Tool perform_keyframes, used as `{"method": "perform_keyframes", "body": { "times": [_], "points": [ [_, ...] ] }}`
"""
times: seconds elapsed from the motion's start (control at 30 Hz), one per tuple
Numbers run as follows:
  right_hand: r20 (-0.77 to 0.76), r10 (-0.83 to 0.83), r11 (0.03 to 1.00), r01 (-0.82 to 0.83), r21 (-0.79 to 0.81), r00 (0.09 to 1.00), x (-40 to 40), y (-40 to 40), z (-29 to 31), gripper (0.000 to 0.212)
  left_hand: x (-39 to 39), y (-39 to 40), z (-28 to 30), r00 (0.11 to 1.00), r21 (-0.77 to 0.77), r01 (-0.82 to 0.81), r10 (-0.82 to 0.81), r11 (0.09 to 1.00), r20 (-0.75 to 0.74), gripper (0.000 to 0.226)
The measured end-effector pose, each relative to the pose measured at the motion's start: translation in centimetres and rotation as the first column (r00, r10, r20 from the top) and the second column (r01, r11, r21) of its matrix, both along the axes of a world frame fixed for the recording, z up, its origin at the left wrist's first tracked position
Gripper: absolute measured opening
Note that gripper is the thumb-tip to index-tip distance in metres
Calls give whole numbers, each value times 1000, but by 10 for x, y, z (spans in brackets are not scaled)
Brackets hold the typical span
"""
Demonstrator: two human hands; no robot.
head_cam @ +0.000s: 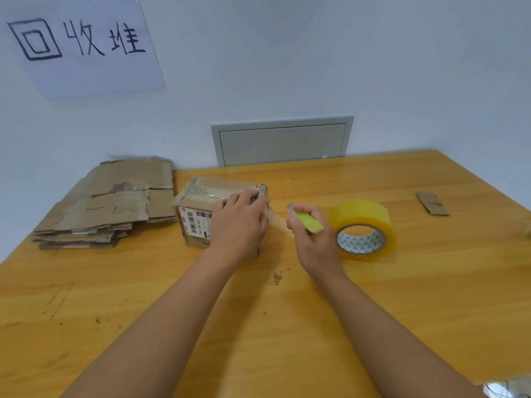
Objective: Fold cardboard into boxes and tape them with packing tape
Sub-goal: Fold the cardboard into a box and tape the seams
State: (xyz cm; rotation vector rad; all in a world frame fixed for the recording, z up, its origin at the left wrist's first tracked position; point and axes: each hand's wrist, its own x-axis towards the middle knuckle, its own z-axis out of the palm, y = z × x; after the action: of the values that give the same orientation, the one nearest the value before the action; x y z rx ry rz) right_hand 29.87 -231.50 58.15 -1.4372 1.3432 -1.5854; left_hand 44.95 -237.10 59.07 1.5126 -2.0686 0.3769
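The left hand [240,222] pressed the box [201,208] at the surface's [373,326] centre; the right hand [311,234] gripped a yellow cutter [310,222] against taut tape [277,222]. A slip could nick the left fingers or tear the tape crookedly. The roll [363,229] lay at three o'clock, flat cardboard [109,205] at nine.

The left hand [238,222] hides the box's [198,202] right side — label perhaps unreadable.

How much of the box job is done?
One box is folded and has tape across its top. The left hand holds it while the right hand grips a yellow cutter at the tape strip. A stack of flat cardboard still waits.
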Motion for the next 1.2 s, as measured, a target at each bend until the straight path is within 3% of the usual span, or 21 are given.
{"method": "perform_keyframes", "body": {
  "times": [0.2,0.33,0.77,0.9,1.07,1.13,1.2],
  "points": [
    [-99,54,998,-50,45,994,14,-1,-13,28,5,-1,-1,999,13,19,-19,1000,47,15],
    [-162,50,997,-39,66,986,16,-7,-13,37,6,0,1,998,50,21,-24,999,51,19],
    [-264,49,997,-30,74,963,22,-12,-5,35,6,1,5,998,129,22,-30,991,61,25],
    [-146,159,982,-140,129,977,21,3,-2,28,6,1,7,998,180,21,-31,983,54,30],
    [38,122,970,-127,208,992,-2,31,-4,26,8,3,9,999,189,30,-38,982,36,31],
    [73,254,919,-265,292,964,-18,45,-3,19,9,3,10,998,202,39,-47,979,33,30],
    [124,449,795,-459,397,885,-29,57,-3,17,12,3,13,998,214,52,-60,975,30,29]
  ]
}}
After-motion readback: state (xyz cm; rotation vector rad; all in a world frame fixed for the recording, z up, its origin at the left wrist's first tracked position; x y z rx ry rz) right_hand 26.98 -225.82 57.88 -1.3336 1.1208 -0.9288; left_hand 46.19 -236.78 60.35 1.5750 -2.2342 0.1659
